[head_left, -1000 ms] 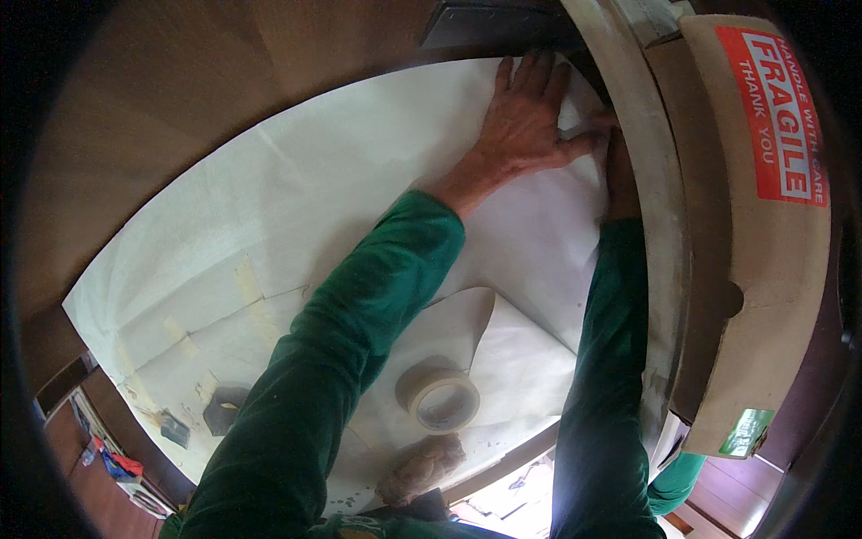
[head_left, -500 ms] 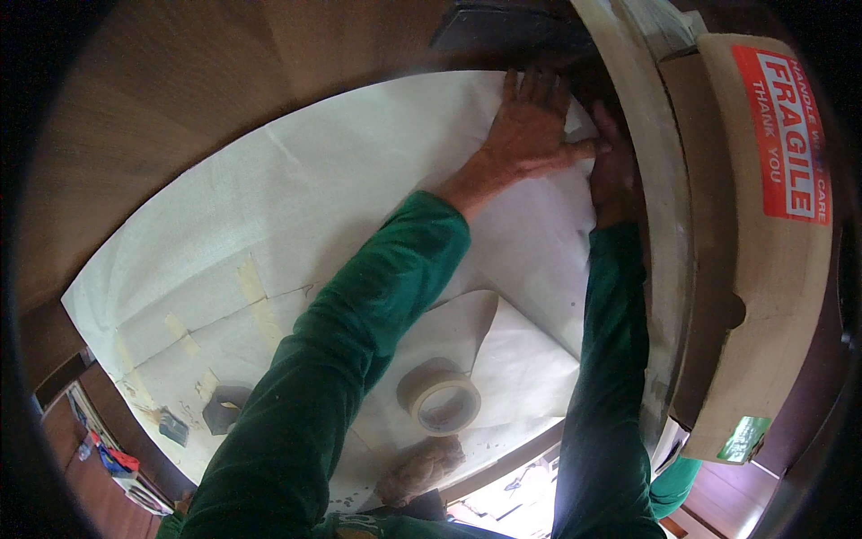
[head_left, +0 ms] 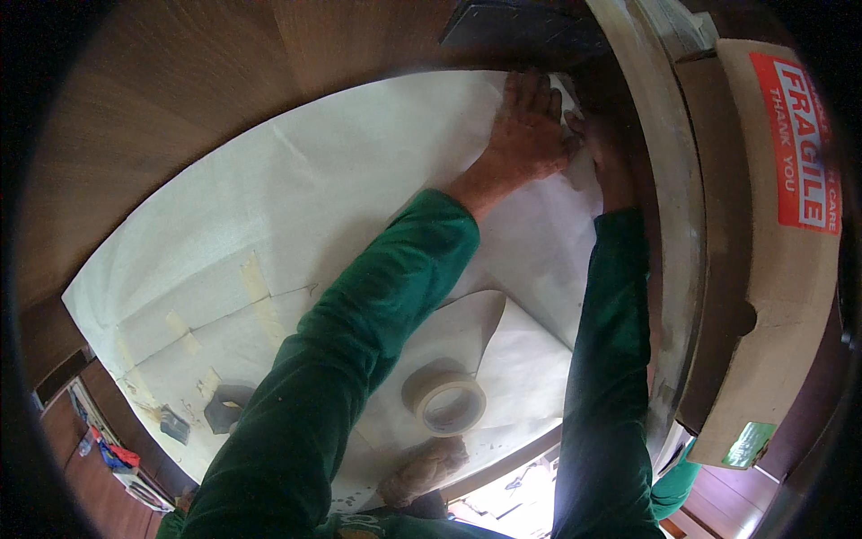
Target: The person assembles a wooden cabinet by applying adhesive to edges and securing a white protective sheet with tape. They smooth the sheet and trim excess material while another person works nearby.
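The white sheet lies spread over brown wood. Your left hand rests flat near its far right corner, fingers extended, grasping nothing; your right hand is beside it, grip indeterminable. Press evenly.

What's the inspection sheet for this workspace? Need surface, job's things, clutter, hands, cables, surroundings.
Surface: brown wood-grain top, partly covered by paper.
Job's things: paper is white, creased, with pale tape strips at left.
Clutter: tape roll, dark pieces on the paper; crumpled brown lump near its lower edge.
Hands: left hand palm down on paper, far right; right hand beside it at the paper's edge, grip unclear.
Cables: nothing seen.
Surroundings: cardboard box at right, beyond a pale curved rail.
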Motion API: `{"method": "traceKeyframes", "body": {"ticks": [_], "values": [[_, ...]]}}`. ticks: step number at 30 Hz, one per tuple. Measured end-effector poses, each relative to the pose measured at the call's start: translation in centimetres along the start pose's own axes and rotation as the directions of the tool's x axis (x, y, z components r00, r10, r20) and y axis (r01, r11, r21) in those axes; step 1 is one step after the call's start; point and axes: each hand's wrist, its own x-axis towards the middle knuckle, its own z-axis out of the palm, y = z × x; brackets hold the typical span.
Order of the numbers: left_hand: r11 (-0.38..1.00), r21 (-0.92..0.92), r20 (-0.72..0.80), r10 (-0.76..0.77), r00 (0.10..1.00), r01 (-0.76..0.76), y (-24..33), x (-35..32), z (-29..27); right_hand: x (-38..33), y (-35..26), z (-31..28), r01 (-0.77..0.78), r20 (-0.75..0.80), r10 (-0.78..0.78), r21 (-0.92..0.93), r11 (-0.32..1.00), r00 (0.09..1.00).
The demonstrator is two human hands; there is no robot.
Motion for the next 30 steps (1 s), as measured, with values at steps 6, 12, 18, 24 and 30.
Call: {"method": "traceKeyframes", "body": {"ticks": [6,12,18,24,30], "values": [[1.000,-0.011,0.115,0.013,0.993,-0.012,0.2,0.2,-0.3,0.4,1.4,-0.3,0.031,0.053,-0.020,-0.210,0.977,0.998],[0.997,0.056,0.282,-0.060,0.957,0.046,0.8,0.4,-0.5,-5.4,3.3,-2.9,-0.075,0.118,0.131,-0.391,0.917,0.984],[0.997,0.058,0.150,-0.060,0.987,0.052,-0.1,0.0,0.4,-18.0,3.6,-6.0,-0.339,-0.004,0.345,0.179,0.924,0.939],[0.994,0.083,0.448,-0.104,0.888,0.074,0.6,1.0,-1.0,-31.1,7.7,-7.5,-0.599,0.052,0.613,0.289,0.746,0.788],[0.992,0.113,0.422,-0.099,0.901,0.056,1.7,0.5,-2.4,-38.9,11.4,-5.5,-0.555,-0.045,0.620,0.397,0.731,0.784]]}}
